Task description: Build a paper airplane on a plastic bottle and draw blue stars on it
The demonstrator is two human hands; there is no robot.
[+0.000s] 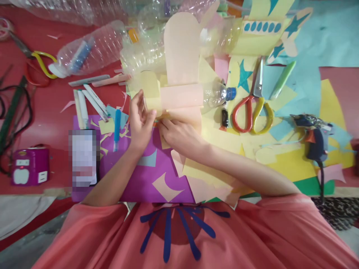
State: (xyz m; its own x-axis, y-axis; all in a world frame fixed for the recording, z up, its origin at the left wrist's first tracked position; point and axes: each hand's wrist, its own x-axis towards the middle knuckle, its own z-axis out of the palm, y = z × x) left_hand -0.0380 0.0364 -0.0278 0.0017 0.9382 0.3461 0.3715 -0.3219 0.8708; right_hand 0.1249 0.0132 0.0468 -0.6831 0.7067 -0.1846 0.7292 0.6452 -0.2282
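Note:
A clear plastic bottle [214, 93] with a blue cap lies sideways, wrapped in a pale pink paper band [182, 96]. Rounded pale paper pieces stick out above [182, 48] and below the band. My left hand [140, 123] is closed around the bottle's left end, where a pale yellow paper strip [153, 93] wraps it, with thumb in front and fingers behind. Just under the bottle, my right hand [179, 136] has its fingers bunched against the lower paper edge. Whatever those fingertips pinch is hidden.
Red-and-yellow scissors [252, 114] lie right of the bottle, with a glue gun [316, 136] farther right. More bottles [95, 48] and a star-decorated paper-covered bottle [258, 37] lie behind. Markers [94, 101], a phone [84, 158], a purple box [30, 166] and paper scraps [168, 186] surround my arms.

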